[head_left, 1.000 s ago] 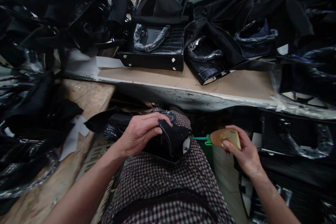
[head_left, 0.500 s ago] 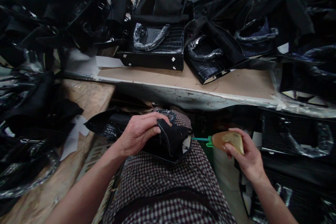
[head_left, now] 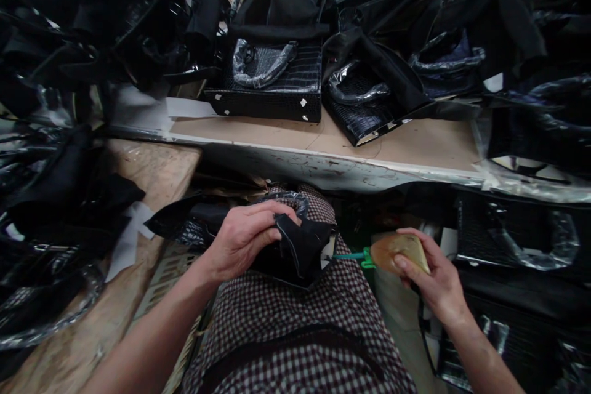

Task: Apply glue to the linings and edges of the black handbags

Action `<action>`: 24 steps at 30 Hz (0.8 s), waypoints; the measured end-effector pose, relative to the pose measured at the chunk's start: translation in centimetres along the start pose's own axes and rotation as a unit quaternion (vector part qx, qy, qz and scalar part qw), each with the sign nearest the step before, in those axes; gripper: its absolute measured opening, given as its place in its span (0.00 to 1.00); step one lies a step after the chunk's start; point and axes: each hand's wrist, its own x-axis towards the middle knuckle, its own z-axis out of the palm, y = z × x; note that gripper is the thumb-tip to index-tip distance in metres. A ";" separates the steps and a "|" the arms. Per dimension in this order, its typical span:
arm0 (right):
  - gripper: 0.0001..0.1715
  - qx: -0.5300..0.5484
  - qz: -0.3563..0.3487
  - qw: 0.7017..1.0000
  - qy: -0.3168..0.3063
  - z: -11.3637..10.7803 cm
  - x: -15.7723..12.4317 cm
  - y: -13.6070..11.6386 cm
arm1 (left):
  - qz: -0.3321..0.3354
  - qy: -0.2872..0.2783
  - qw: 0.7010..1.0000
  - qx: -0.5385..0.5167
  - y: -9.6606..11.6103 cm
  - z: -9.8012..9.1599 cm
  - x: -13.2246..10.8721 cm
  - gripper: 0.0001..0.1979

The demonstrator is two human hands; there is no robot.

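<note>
Across my lap lies a black handbag (head_left: 295, 271), its crocodile-textured side showing at the left and its handle wrapped in clear plastic. My left hand (head_left: 249, 237) is closed on a black fabric flap (head_left: 300, 243) of this bag, lifting it. In my right hand (head_left: 429, 268) is a glue bottle (head_left: 399, 252), a soft yellowish-brown one with a long green nozzle (head_left: 348, 255). The bottle lies nearly level, and the nozzle's tip meets the pale inner edge at the bag's right end. Whether glue is coming out cannot be seen.
Black handbags (head_left: 274, 77) stand along the workbench (head_left: 277, 135) ahead. More bags (head_left: 517, 240) are stacked low at my right. On the left, a worn wooden board (head_left: 152, 166) carries black bag parts and white paper strips (head_left: 132, 234). A checkered apron (head_left: 295, 338) covers my lap.
The green nozzle has shifted slightly left and down, its tip now at the bag's pale edge. My left hand keeps its hold on the flap.
</note>
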 end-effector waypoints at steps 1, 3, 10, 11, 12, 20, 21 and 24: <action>0.29 0.017 0.002 1.000 0.014 0.1 -0.2 0.1 | 0.003 0.003 1.000 0.006 0.1 0.1 -0.3 0.16; 0.28 0.048 0.003 0.998 0.035 0.2 -0.6 0.2 | 0.006 0.005 1.000 0.020 0.3 0.2 -1.1 0.16; 0.31 -0.006 0.024 0.999 0.032 1.1 -2.2 -0.7 | 0.017 0.013 0.999 0.026 1.2 1.3 -3.6 0.14; 0.31 -0.016 0.027 0.999 0.029 1.2 -2.4 -0.8 | 0.023 0.016 0.999 0.023 1.3 1.4 -3.8 0.14; 0.31 -0.023 0.029 0.999 0.027 1.3 -2.5 -1.0 | 0.029 0.017 0.999 0.021 1.3 1.5 -3.9 0.14; 0.32 -0.031 0.063 0.997 0.042 1.5 -4.0 -1.1 | 0.051 0.004 0.998 0.028 1.5 2.2 -4.9 0.16; 0.32 -0.022 0.071 0.996 0.047 1.6 -4.2 -1.0 | 0.053 0.002 0.998 0.030 1.5 2.3 -5.1 0.17; 0.33 0.019 0.091 0.994 0.058 1.7 -4.9 -0.7 | 0.050 -0.003 0.998 0.034 1.4 2.4 -5.3 0.17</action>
